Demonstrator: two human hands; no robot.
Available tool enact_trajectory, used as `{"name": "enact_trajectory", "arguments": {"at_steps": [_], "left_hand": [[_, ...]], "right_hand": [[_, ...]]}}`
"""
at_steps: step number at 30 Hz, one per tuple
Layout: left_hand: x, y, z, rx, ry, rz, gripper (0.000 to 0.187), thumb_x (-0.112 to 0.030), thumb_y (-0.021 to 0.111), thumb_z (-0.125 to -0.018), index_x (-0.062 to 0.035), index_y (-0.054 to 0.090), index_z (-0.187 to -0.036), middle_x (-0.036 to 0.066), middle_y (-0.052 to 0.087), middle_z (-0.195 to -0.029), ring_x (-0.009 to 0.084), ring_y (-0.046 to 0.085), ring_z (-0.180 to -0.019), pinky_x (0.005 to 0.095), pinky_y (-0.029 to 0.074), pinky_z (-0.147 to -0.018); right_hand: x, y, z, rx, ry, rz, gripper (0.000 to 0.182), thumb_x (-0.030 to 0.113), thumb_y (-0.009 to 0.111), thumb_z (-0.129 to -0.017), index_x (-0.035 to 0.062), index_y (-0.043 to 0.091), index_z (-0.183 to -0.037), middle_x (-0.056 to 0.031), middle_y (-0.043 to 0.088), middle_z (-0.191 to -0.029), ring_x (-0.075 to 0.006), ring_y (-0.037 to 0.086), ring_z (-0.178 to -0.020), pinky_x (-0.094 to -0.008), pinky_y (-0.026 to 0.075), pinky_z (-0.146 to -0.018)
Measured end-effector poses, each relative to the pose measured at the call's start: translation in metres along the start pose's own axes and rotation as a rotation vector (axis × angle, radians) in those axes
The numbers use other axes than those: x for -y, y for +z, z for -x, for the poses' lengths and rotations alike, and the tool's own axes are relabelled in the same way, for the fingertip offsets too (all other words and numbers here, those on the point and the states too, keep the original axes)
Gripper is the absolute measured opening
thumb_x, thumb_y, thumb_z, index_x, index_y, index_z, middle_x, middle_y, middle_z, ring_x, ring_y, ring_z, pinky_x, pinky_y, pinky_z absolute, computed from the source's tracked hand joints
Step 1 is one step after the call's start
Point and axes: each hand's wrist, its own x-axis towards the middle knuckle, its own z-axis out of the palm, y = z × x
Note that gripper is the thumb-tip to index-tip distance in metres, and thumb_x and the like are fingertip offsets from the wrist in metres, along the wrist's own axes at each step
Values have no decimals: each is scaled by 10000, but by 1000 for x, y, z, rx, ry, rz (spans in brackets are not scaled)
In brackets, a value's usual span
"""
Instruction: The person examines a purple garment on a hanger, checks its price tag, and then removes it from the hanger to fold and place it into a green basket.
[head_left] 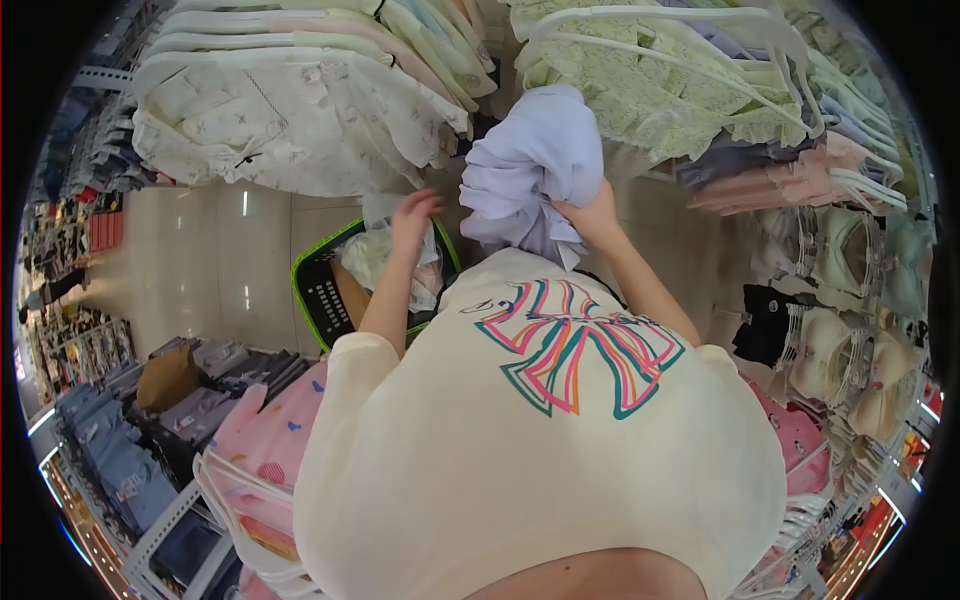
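Lavender garment (pixel 535 160): soft, bunched, folds hanging loose, held up in front of the chest between two clothes racks. Right hand (pixel 590 215) clamped on its lower edge. Left hand (pixel 413 215), fingers spread and apart, rests on clear plastic packaging (pixel 385 255) inside the green-rimmed basket (pixel 305 290) on the floor. Racks of hung clothes crowd close on both sides; bare tiled floor (pixel 200 260) opens to the left.

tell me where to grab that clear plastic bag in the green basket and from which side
Best taken at its crumpled top, from above: the plastic bag sits in the green basket with its loose upper folds bunched above the rim. The left hand is already on them, while the right hand grips the lavender garment.
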Motion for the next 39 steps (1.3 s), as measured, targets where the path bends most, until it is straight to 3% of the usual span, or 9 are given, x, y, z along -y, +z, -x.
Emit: {"name": "enact_trajectory", "arguments": {"at_steps": [3, 6, 9, 12, 19, 27, 34, 37, 39], "left_hand": [[43, -47, -39, -723, 105, -793, 500, -292, 649, -683, 42, 507, -1027, 174, 561, -972, 285, 540, -903, 356, 413, -817], [87, -68, -76, -880, -144, -1096, 485, -328, 673, -646, 32, 544, -944, 184, 585, -892, 332, 557, -820, 388, 422, -790], [102, -99, -98, -524, -260, -1115, 360, -286, 628, -714, 23, 556, -885, 144, 593, -804, 272, 577, -724, 368, 467, -645], [103, -100, -90, -512, -260, -154, 248, -231, 570, -781, 2, 568, -863, 80, 564, -682, 173, 544, -556, 299, 452, -481], [93, -136, -44, -523, -189, 234, 189, -202, 545, -806, -41, 588, -895, -26, 394, -510, 74, 356, -391, 233, 274, -353], [10, -134, 32, -445, 49, -610, 333, -316, 461, -843, -46, 633, -932, 22, 472, -465, 104, 435, -370, 272, 382, -416], [-50, -122, 81, -284, 82, -107, 327, -277, 458, -857, -15, 581, -1009, -35, 476, -502, 57, 403, -368, 205, 285, -339], [-72, -108, 94, -237, 247, 88, 300, -230, 472, -841, -6, 567, -1017, 63, 596, -795, 139, 557, -642, 248, 424, -530], [-93, -115, 100, -144, 417, -785, 334, -200, 483, -824, 7, 532, -1081, 125, 568, -1049, 179, 547, -928, 273, 430, -768]], "right_hand": [[12, -3, 10, -64, 34, 101, 624, 179, 754, -528, 3, 493, -1067, -149, 588, -966, -253, 566, -912, -325, 432, -794], [15, -9, 23, -146, 40, 181, 630, 191, 766, -511, 14, 505, -1057, -138, 579, -984, -257, 550, -941, -333, 421, -819], [-6, -15, 34, -180, -13, 389, 596, 214, 765, -526, 31, 528, -1042, -132, 543, -1066, -252, 497, -1034, -346, 387, -877], [-1, -19, 38, -162, -48, 317, 558, 209, 741, -570, 39, 528, -1056, -123, 534, -1091, -247, 486, -1051, -338, 377, -888], [-1, 11, 21, -95, -122, 173, 562, 199, 739, -574, 36, 525, -1067, -121, 541, -1084, -230, 504, -1029, -328, 382, -876], [-4, 55, -11, 93, -261, -16, 738, 190, 779, -507, 6, 440, -1137, -148, 527, -1084, -247, 505, -1020, -330, 377, -885], [61, 112, -2, 271, -414, -238, 651, 199, 762, -544, 40, 475, -1107, -125, 532, -1083, -244, 511, -1013, -329, 390, -873], [70, 134, 2, 510, -371, -267, 581, 224, 700, -617, 38, 464, -1114, -130, 507, -1081, -290, 473, -1048, -357, 371, -890], [65, 144, 7, 569, -480, -67, 537, 238, 683, -617, 41, 477, -1072, -124, 517, -1002, -303, 509, -942, -361, 413, -812]]}}
